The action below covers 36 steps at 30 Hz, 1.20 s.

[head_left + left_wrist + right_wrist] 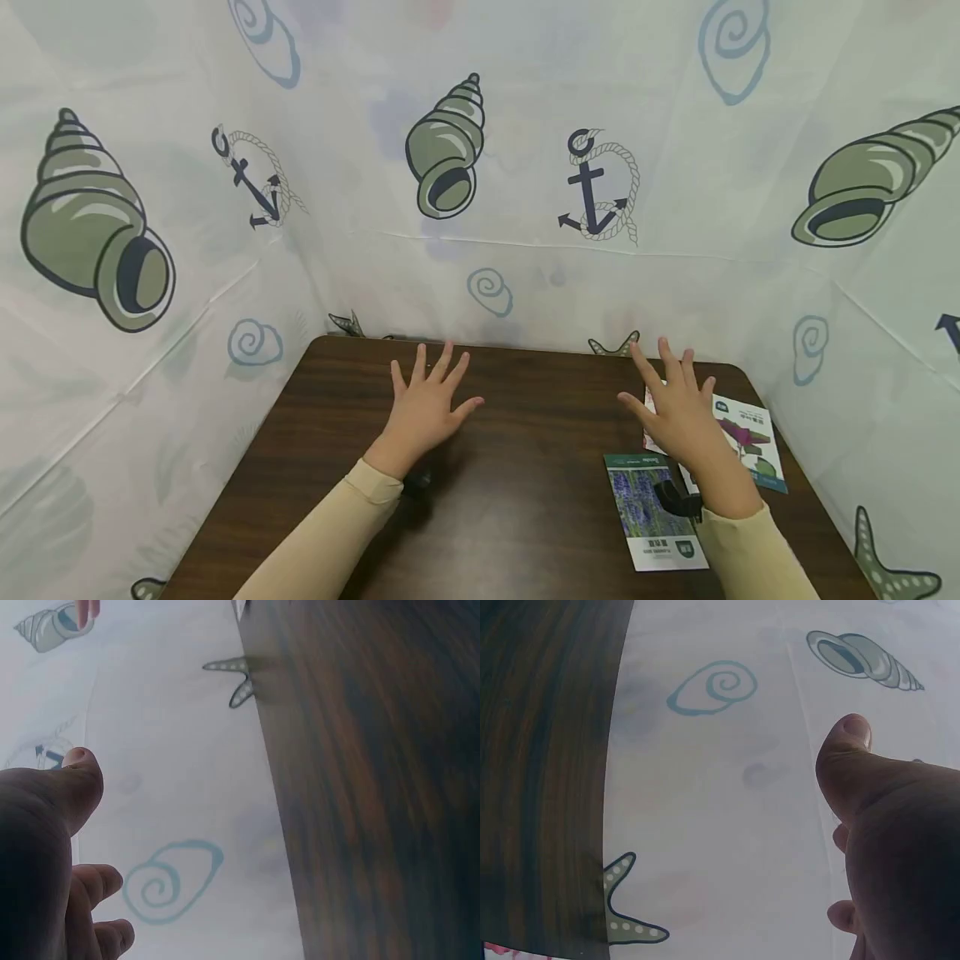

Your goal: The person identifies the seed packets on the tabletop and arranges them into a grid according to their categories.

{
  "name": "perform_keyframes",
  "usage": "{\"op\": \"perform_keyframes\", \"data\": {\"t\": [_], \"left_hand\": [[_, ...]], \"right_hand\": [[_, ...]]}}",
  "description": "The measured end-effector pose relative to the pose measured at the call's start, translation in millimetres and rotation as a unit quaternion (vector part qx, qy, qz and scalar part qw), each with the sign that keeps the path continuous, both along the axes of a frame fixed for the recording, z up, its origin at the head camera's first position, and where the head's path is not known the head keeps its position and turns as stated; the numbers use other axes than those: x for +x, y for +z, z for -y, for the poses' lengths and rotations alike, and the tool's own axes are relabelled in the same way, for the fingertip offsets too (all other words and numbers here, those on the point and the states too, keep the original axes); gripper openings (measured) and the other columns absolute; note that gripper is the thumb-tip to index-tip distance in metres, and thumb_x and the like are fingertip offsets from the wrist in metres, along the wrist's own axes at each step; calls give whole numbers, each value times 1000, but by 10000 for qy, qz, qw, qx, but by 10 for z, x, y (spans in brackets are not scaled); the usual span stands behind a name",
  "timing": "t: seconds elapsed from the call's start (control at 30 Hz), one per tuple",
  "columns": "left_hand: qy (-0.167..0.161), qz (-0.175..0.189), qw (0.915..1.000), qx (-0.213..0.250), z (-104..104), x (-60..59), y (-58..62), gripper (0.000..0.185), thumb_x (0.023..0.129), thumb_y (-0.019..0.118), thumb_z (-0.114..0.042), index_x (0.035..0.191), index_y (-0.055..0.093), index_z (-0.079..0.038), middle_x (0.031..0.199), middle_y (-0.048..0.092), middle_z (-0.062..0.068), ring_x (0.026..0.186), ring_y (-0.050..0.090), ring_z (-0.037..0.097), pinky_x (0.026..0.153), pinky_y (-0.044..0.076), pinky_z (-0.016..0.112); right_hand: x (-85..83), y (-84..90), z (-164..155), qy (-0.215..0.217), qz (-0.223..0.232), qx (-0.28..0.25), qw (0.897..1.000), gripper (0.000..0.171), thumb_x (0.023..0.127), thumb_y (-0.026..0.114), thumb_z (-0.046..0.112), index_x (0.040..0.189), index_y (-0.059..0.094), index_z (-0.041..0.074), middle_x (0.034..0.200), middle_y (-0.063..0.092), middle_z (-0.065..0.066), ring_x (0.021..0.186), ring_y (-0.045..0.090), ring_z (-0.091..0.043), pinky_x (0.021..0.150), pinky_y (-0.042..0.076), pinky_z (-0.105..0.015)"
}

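Both hands are held above a dark brown wooden table [525, 433], fingers spread and holding nothing. My left hand [425, 408] is over the left half of the table, its thumb pointing right. On the other side my right hand [678, 412] is above several printed cards, partly hiding them. One card with purple flowers [652, 508] lies nearest, partly under the right wrist. Behind it is a white card with a dark pink flower [750, 437]. A further card with a red edge [650, 417] is mostly hidden. In the wrist views, the left thumb [82, 784] and right thumb [844, 761] stick out.
A white cloth [525, 275] printed with shells, anchors and starfish hangs behind the table and along both sides. Dark straps or mounts [678, 502] sit at the wrists, the left one largely in shadow.
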<state>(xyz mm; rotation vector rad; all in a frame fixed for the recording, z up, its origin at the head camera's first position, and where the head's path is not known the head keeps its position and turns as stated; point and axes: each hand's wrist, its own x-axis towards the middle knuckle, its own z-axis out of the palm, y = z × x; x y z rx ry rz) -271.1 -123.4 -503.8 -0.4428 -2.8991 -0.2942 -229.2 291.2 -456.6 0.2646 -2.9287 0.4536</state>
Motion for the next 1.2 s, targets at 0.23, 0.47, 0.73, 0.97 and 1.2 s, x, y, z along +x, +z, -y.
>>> {"op": "perform_keyframes", "data": {"t": [0.23,0.47,0.73,0.97,1.2], "left_hand": [[-301,116,9994,148,-230,127,-78,85,103,53,-76,174,28,-37,184,20,3,170,5,46,127,2,85],[-657,258,9975,-13,-503,242,-185,85,103,45,-80,175,23,-39,185,15,-2,171,7,44,128,5,84],[-1168,233,9929,-60,-811,396,-238,84,104,40,-82,174,26,-38,184,20,0,170,13,45,128,13,83],[-1563,370,9870,-52,-1080,526,-260,84,103,38,-82,174,26,-39,184,20,-1,170,12,44,131,12,79],[-2027,416,9779,-285,-1293,652,-331,83,105,38,-79,174,30,-33,183,22,5,170,15,41,136,25,61]], "right_hand": [[160,-137,3,13,-166,-233,9996,87,108,58,62,177,14,35,183,3,-26,163,-9,-63,116,-4,-94],[345,-211,25,-8,-146,-438,9989,87,107,62,59,177,17,34,183,5,-26,164,-12,-62,118,-11,-91],[520,-287,-11,-110,-134,-374,9991,87,106,64,58,177,17,37,182,8,-28,163,-8,-64,114,-5,-95],[641,-429,-85,-267,11,-313,9992,88,106,62,60,177,14,39,180,10,-31,161,-3,-69,112,-2,-97],[810,-579,-149,-353,256,-481,9979,86,108,62,57,177,16,36,178,12,-36,159,-7,-71,112,-11,-94]]}}
